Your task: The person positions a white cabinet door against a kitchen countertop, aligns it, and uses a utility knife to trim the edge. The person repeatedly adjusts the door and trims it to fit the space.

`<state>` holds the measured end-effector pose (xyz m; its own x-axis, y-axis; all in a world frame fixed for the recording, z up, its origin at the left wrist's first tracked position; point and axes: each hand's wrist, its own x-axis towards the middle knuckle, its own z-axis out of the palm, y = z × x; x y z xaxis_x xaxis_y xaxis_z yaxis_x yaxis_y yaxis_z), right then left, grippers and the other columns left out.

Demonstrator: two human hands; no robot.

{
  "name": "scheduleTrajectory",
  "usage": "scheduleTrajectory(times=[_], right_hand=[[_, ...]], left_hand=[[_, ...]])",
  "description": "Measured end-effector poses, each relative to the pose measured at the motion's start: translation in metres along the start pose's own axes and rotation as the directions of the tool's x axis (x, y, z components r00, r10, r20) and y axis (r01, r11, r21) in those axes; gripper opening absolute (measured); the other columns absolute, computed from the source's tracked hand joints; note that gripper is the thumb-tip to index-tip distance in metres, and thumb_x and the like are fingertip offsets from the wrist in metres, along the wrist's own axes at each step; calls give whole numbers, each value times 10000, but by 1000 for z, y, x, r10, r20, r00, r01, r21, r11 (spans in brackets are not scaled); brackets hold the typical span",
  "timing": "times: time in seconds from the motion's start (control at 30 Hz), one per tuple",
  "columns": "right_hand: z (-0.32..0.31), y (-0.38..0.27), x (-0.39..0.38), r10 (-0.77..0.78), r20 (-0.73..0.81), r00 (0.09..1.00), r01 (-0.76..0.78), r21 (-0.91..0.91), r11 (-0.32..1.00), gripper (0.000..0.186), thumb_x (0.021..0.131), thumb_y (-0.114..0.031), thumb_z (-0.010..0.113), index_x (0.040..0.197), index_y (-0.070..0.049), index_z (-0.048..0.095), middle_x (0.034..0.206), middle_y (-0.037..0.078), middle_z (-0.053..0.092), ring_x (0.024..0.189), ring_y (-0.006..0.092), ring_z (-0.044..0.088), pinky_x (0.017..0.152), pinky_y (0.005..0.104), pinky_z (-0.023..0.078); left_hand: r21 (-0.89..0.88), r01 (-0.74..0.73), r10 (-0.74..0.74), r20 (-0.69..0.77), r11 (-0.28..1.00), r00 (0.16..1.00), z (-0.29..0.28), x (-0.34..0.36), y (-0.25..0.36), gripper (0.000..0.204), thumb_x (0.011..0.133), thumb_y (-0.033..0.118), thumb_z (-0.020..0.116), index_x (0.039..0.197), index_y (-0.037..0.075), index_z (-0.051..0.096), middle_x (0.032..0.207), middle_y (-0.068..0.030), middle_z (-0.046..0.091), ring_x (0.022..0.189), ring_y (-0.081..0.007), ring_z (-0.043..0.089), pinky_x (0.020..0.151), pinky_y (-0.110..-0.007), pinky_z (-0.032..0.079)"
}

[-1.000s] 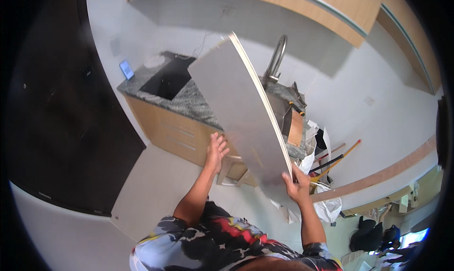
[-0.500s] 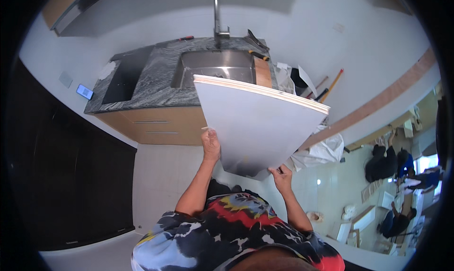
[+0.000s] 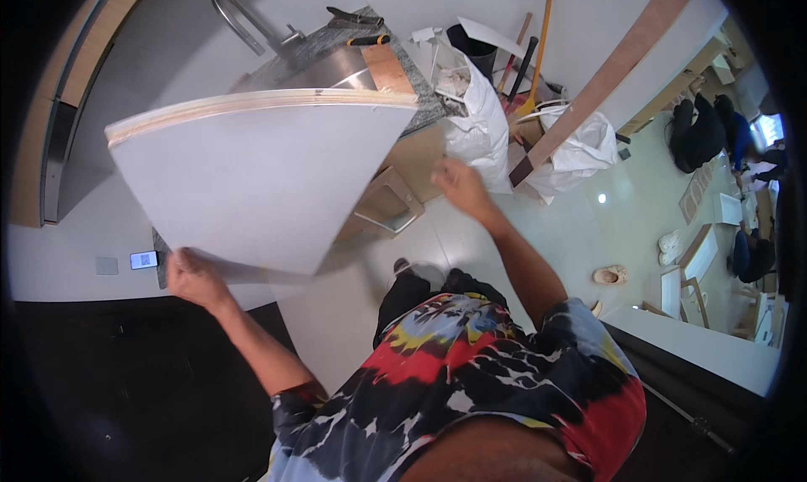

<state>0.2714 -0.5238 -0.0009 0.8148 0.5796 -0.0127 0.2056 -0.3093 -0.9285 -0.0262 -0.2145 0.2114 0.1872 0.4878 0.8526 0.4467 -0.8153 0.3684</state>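
Note:
A large white-faced plywood panel [image 3: 261, 184] hangs tilted in front of the counter, with its pale layered edge at the far side. My left hand [image 3: 195, 279] is closed around its near left corner. Off the panel's right side, my right hand [image 3: 462, 184] is in the air with curled fingers, and nothing shows in them. Behind the panel, part of a steel sink [image 3: 340, 68] and its curved faucet [image 3: 244, 20] are visible; the panel hides most of the stone countertop [image 3: 427, 112].
A wooden board [image 3: 388, 68] and a tool with a yellow-and-black handle [image 3: 368, 41] lie by the sink. White sacks [image 3: 479, 112], a dark bucket [image 3: 475, 52] and long-handled tools [image 3: 538, 57] stand to the right. A phone [image 3: 144, 260] is at left; people work far right.
The panel has swung left and flattened over the counter, carried by my left hand. My right hand has let go of its edge and moved up beside it. My view has turned right.

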Motion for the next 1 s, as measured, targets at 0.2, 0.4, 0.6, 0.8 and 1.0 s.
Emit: scheduleTrajectory(times=[0.2, 0.4, 0.6, 0.8, 1.0], right_hand=[[17, -4, 118, -330, -260, 908, 282, -204, 937, 478, 810, -324, 744, 1121, 22, 632, 1088, 210, 646, 1010, 398, 612, 884, 449, 489], [62, -14, 197, -323, -313, 893, 95, -571, 816, 611, 778, -433, 739, 1203, -20, 589, 1224, 218, 554, 1147, 423, 512, 946, 533, 411], [65, -4, 185, -338, -291, 895, 69, -659, 749, 625, 761, -359, 724, 1281, -56, 559, 1296, 241, 519, 1143, 407, 511, 948, 506, 395], [47, -23, 161, -206, -297, 933, 23, -518, 855, 649, 772, -231, 748, 1367, -87, 534, 1401, 229, 487, 1260, 404, 487, 1045, 483, 381], [36, -21, 122, 35, -289, 957, -79, -142, 987, 610, 822, -120, 736, 1379, -40, 501, 1295, 168, 579, 1189, 289, 578, 991, 397, 462]], left_hand=[[24, -49, 40, 298, 998, 954, 39, 84, -9, 411, 891, 262, 722, 671, -33, 539, 553, -57, 439, 555, -119, 356, 510, -307, 336], [137, -203, 78, 616, 969, 784, 160, 124, -14, 548, 865, 439, 718, 623, -30, 568, 513, -121, 464, 511, -161, 380, 510, -361, 368], [4, 11, -9, 852, 1000, 524, 280, 125, -30, 646, 872, 554, 658, 683, -63, 643, 572, -194, 572, 531, -214, 512, 578, -396, 450], [3, 71, -25, 948, 998, 317, 394, 85, -60, 748, 895, 615, 600, 641, -89, 626, 555, -192, 562, 540, -241, 521, 603, -411, 463], [-68, 82, 47, 971, 994, 234, 495, 44, -94, 811, 902, 640, 578, 571, -98, 527, 491, -132, 445, 506, -227, 419, 558, -430, 412]])
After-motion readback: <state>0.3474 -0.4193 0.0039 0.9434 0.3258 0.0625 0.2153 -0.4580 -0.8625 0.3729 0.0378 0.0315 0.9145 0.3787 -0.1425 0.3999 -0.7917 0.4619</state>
